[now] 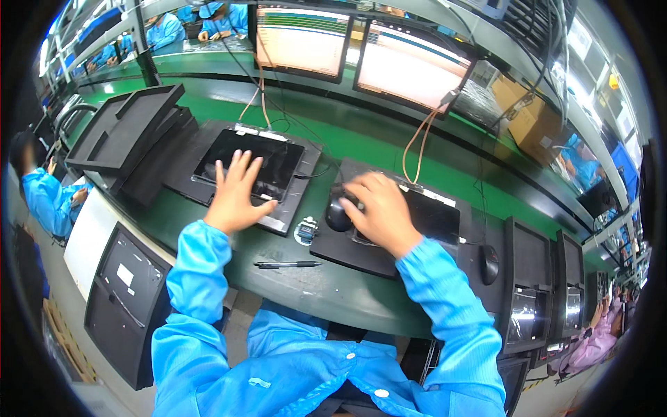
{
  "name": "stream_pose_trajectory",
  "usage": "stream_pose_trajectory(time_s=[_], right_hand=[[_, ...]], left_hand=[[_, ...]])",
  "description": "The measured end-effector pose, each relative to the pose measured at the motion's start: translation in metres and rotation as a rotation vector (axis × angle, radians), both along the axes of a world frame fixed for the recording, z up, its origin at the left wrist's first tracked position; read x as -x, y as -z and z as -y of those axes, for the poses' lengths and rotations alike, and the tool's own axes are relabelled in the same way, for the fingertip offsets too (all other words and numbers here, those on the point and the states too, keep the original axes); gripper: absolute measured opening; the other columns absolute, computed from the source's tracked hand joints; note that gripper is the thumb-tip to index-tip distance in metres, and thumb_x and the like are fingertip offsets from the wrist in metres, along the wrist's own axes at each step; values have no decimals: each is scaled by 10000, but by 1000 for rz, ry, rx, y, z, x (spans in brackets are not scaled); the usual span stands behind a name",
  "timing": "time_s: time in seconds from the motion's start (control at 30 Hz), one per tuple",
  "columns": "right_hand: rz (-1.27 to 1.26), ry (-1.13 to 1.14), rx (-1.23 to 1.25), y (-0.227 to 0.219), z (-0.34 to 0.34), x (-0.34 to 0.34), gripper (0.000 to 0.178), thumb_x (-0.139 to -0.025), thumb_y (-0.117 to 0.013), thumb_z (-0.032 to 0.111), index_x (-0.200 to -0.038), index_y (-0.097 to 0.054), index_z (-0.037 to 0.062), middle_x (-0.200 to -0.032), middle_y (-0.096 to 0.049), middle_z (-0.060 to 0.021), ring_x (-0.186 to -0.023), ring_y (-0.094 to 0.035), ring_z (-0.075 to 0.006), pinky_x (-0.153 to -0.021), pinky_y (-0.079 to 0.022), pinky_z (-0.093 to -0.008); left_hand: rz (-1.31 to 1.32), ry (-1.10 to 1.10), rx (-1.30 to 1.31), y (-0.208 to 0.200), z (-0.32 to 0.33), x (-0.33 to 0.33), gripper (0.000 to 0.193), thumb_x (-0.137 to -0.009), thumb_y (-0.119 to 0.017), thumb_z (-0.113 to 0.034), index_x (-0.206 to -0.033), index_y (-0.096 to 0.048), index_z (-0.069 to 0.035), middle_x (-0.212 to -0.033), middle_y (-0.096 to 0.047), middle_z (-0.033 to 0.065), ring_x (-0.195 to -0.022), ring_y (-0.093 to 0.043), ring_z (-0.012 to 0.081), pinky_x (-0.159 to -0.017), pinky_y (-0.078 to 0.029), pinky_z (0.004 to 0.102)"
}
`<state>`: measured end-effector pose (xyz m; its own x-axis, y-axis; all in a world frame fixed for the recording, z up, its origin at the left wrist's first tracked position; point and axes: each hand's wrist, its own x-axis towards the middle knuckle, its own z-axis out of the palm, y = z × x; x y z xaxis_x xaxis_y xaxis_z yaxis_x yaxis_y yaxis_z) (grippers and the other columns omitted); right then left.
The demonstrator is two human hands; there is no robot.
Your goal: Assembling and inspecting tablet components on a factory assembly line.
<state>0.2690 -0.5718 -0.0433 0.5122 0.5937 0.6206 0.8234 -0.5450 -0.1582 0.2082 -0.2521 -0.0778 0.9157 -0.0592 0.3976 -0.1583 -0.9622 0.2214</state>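
Observation:
My left hand [238,191] is spread, its fingertips over a black glass display panel [278,163]. The panel lies on a dark mat, with a thin cable at its top edge. My right hand [383,206] has its fingers and thumb curled at the right side of a black computer mouse [338,214], pinching it. Under and beside that hand lies a second black display panel [434,217] on another dark mat [351,251]. Between the mats sits a small dark connector piece [306,231]. A black pen [288,264] lies nearer me on the green bench.
Two lit monitors [303,42] stand behind the bench. Black foam trays [125,128] are stacked at the left, with more trays [529,254] at the right. Another mouse [490,264] rests on the right mat. Cables [419,142] hang down to the panels. Co-workers in blue sit beyond.

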Motion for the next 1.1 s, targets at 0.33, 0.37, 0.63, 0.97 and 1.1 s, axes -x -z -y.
stream_pose_trajectory(time_s=[0.33,0.37,0.63,0.97,1.1], right_hand=[[-271,21,275,39,-110,-81,297,-866,-718,302,-989,-719,32,-1083,-663,-184,-1080,-634,-358,-916,-500,-478],[-370,-41,213,40,-109,-86,275,-866,-709,287,-951,-700,26,-1095,-655,-204,-1033,-655,-380,-882,-519,-489],[-44,-67,12,-7,-97,-51,280,-850,-740,322,-868,-656,55,-826,-711,-153,-789,-699,-361,-694,-541,-478],[128,104,4,2,-56,-13,448,-878,-752,357,-1164,-702,16,-1243,-623,-185,-1194,-553,-398,-1022,-429,-513],[-41,244,49,42,-34,-19,421,-964,-681,372,-1108,-718,-22,-1302,-612,-191,-1250,-541,-385,-1101,-386,-488]], left_hand=[[-63,106,49,7,-49,-9,880,-776,-830,-473,-1474,-522,-34,-1538,-453,206,-1497,-346,360,-1242,-166,603],[-46,162,77,1,-48,-10,869,-767,-836,-459,-1461,-534,-31,-1529,-457,206,-1491,-348,362,-1238,-178,611],[436,318,-48,7,-61,-30,616,-641,-679,129,-1240,-684,-12,-1317,-678,170,-1293,-613,353,-1109,-491,492],[745,16,284,-44,-61,175,174,-910,-749,-39,-1067,-708,24,-1088,-756,166,-1011,-751,296,-909,-597,411],[901,-636,694,-60,-99,300,316,-973,-736,-107,-1229,-638,51,-1122,-727,102,-942,-685,173,-848,-544,330]])
